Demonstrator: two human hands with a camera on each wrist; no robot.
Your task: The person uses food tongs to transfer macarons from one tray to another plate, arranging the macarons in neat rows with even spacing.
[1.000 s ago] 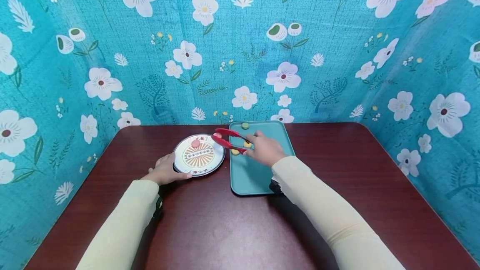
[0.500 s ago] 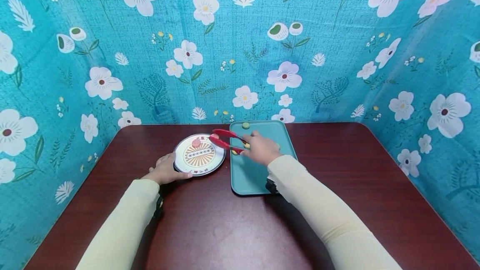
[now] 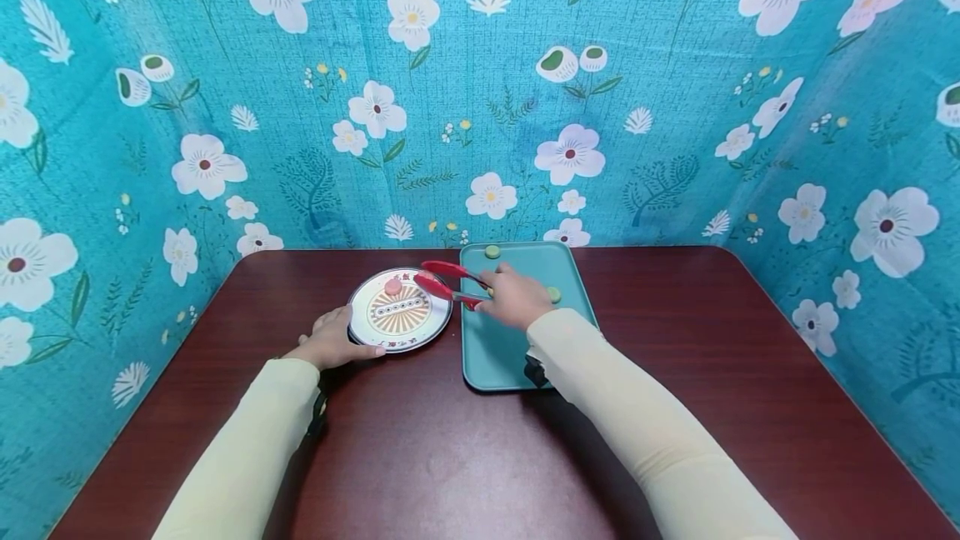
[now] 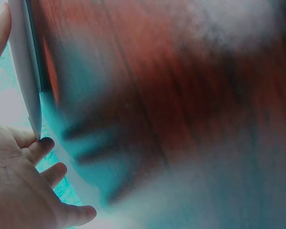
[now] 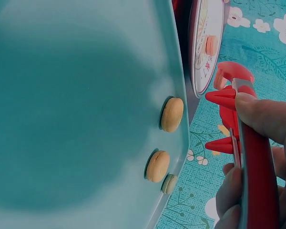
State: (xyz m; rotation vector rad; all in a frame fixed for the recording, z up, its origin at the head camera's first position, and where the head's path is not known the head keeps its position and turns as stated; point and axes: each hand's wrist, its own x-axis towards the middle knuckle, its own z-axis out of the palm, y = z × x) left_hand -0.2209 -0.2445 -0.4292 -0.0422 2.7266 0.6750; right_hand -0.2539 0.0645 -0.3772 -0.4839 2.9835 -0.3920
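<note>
My right hand (image 3: 516,298) grips a pair of red-tipped tongs (image 5: 257,176). Their red ends reach left over the plate's right side, with a pink macaron (image 5: 219,80) between them in the right wrist view. The round white patterned plate (image 3: 431,322) carries another pink macaron (image 3: 393,287) toward its back. At the plate's left rim, my left hand (image 3: 330,342) holds on, thumb along the near edge and fingers at the side. The left wrist view shows the rim edge-on, between thumb and fingers.
A teal tray (image 3: 491,357) lies right of the plate, under my right hand. On it are a green macaron (image 3: 492,252) at the back, another green macaron (image 3: 553,294) to the right, and yellow macarons (image 5: 172,114). A flowered curtain (image 3: 480,107) hangs behind the brown table (image 3: 435,457).
My right hand and the tongs have moved slightly left, bringing the tong ends further over the plate. The left hand and the plate have stayed in place.
</note>
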